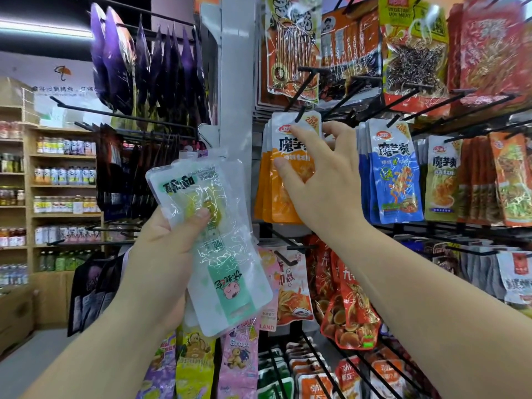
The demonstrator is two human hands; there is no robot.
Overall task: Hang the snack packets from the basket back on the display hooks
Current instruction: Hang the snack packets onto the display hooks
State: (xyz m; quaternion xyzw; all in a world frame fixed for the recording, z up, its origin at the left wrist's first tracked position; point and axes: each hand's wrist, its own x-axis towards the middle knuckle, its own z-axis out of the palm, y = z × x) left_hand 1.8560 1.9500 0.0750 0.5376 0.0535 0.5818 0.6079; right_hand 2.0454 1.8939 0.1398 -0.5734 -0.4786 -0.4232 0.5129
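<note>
Near left: left hand (161, 249) grips stack of green-white snack packets (221, 283), upside down, thumb pressed on front. Farther right: right hand (322, 180), fingers spread, clasps orange konjac packet (285, 208) hanging on black display hook (300, 113), beside blue packets (394, 174).

Subject: one person, two arms in view.

Left forearm (115, 341) and right forearm (431, 298): both uncovered along the whole visible length, from wrist to picture border.

Left grip (161, 246) and right grip (319, 182): bare.

Nails are trimmed short with rounded ends. The left thumbnail (203, 213) shows this most plainly. Fine creases are visible across the knuckles of the right grip.
</note>
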